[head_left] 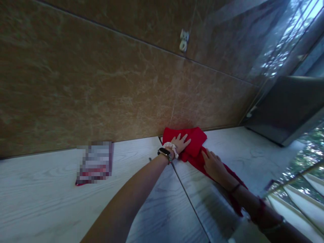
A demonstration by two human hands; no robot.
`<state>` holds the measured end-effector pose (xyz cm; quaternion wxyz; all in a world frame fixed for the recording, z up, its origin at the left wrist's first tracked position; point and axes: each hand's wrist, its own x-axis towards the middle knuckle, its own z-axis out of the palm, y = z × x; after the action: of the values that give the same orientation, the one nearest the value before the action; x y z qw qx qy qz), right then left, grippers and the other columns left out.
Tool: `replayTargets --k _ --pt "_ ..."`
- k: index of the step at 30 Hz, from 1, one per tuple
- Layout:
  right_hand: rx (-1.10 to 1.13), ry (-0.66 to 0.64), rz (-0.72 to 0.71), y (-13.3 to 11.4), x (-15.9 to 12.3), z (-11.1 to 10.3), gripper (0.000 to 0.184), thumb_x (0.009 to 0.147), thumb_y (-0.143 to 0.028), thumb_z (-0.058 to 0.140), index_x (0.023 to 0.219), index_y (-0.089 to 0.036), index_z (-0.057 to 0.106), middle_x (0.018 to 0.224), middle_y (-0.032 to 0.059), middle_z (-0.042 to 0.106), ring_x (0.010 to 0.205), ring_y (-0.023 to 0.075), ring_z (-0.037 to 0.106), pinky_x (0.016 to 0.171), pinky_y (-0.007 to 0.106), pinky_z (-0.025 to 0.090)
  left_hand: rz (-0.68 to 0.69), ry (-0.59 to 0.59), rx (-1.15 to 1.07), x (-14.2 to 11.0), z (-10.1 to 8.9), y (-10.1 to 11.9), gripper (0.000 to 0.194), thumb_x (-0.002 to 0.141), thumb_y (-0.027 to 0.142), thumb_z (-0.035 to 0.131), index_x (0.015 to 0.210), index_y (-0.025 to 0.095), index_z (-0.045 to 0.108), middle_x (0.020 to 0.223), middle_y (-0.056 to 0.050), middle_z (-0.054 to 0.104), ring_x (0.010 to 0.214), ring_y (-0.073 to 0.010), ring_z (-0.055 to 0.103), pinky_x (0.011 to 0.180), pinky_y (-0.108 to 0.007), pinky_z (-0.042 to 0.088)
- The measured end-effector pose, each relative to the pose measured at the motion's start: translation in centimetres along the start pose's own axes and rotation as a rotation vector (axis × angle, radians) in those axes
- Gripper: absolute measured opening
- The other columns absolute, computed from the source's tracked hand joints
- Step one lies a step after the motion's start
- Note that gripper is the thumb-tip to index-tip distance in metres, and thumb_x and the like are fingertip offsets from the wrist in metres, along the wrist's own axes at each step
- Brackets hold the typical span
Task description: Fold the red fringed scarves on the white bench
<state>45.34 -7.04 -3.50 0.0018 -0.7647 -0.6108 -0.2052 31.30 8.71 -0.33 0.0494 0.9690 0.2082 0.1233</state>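
Observation:
A red cloth [198,136] lies bunched on the pale wood-look surface, against the foot of the brown wall. My left hand [179,144] presses flat on its left part with fingers spread; a ring, a light scrunchie and a dark wristband show on that hand and wrist. Close by, my right hand [214,165] rests on the cloth's lower right part, its fingers somewhat bent and apart. From there, a long strip of the cloth trails under my right forearm towards the lower right. The forearm hides some of this strip.
The brown tiled wall [113,84] rises behind, with a small white cat-shaped piece [184,40] on it. A blurred-out packet or card [97,162] lies at left. At right stand a dark grey box-like object [288,108] and a railing [293,184]. A dark seam crosses the surface.

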Motion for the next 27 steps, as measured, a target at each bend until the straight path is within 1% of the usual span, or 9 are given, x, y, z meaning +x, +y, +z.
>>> replayTargets --k 2,4,7,9,11,15,18,22,27 --pt "-0.014 -0.053 -0.018 0.0 0.6 -0.7 0.043 0.077 -0.001 0.038 0.116 -0.009 0.055 0.108 0.0205 0.063 0.092 0.0267 0.063 0.074 0.036 0.051 -0.034 -0.006 0.006 0.4 -0.3 -0.2 0.050 0.086 0.012 0.038 0.133 0.027 0.040 0.142 -0.009 0.033 0.129 -0.0318 0.029 0.100 -0.047 0.029" --pt "0.010 -0.042 -0.025 0.7 1.0 -1.6 0.042 0.079 -0.001 0.034 0.111 -0.011 0.059 0.097 0.0174 0.067 0.083 0.0248 0.065 0.071 0.034 0.053 -0.053 -0.020 0.020 0.4 -0.8 -0.6 0.050 0.086 0.012 0.037 0.133 0.027 0.040 0.140 -0.010 0.036 0.126 -0.0319 0.034 0.100 -0.048 0.030" --pt "0.086 0.105 -0.112 1.9 0.6 -3.0 0.044 0.081 -0.004 0.031 0.114 -0.012 0.058 0.110 0.0157 0.064 0.099 0.0241 0.061 0.085 0.037 0.049 -0.089 -0.040 0.043 -0.6 -1.1 -1.4 0.051 0.087 0.012 0.032 0.135 0.027 0.037 0.140 -0.011 0.036 0.128 -0.0333 0.032 0.099 -0.052 0.030" --pt "0.128 0.145 -0.204 2.2 -0.5 -3.3 0.045 0.082 -0.004 0.031 0.117 -0.011 0.056 0.118 0.0150 0.060 0.109 0.0230 0.056 0.093 0.037 0.045 -0.116 -0.053 0.060 -1.6 -0.9 -1.6 0.051 0.087 0.011 0.031 0.136 0.025 0.037 0.141 -0.012 0.033 0.130 -0.0347 0.026 0.099 -0.054 0.027" --pt "0.140 0.103 -0.263 2.0 -1.7 -3.0 0.045 0.081 -0.003 0.033 0.118 -0.012 0.056 0.121 0.0152 0.058 0.111 0.0233 0.054 0.093 0.038 0.045 -0.151 -0.064 0.072 -2.5 -0.3 -1.4 0.052 0.086 0.010 0.032 0.136 0.023 0.037 0.142 -0.014 0.031 0.132 -0.0354 0.022 0.101 -0.055 0.025" --pt "0.166 0.048 -0.274 1.5 -3.5 -1.9 0.051 0.078 -0.001 0.034 0.124 -0.011 0.052 0.127 0.0167 0.053 0.117 0.0242 0.050 0.093 0.038 0.045 -0.230 -0.063 0.081 -3.3 0.4 -0.4 0.057 0.083 0.008 0.036 0.139 0.021 0.032 0.142 -0.018 0.029 0.131 -0.0360 0.023 0.100 -0.056 0.026" --pt "0.212 0.078 -0.303 2.3 -3.6 -2.3 0.051 0.080 -0.003 0.033 0.126 -0.014 0.050 0.127 0.0143 0.053 0.115 0.0223 0.051 0.095 0.037 0.045 -0.262 -0.049 0.087 -3.0 0.4 0.0 0.057 0.084 0.008 0.035 0.139 0.022 0.032 0.142 -0.018 0.028 0.131 -0.0370 0.024 0.098 -0.058 0.027" --pt "0.203 0.136 -0.278 3.8 -3.8 -3.1 0.048 0.084 -0.006 0.030 0.125 -0.020 0.051 0.125 0.0107 0.055 0.115 0.0216 0.052 0.097 0.041 0.042 -0.294 -0.029 0.104 -2.8 0.7 0.3 0.055 0.085 0.008 0.032 0.138 0.020 0.033 0.142 -0.020 0.027 0.131 -0.0385 0.022 0.097 -0.061 0.026" --pt "0.170 0.079 -0.282 4.9 -6.0 -1.5 0.050 0.082 -0.004 0.031 0.125 -0.019 0.051 0.122 0.0099 0.058 0.112 0.0194 0.054 0.091 0.036 0.048 -0.329 -0.009 0.119 -2.9 1.2 0.8 0.055 0.085 0.006 0.027 0.138 0.021 0.034 0.140 -0.020 0.030 0.130 -0.0373 0.025 0.095 -0.063 0.026"
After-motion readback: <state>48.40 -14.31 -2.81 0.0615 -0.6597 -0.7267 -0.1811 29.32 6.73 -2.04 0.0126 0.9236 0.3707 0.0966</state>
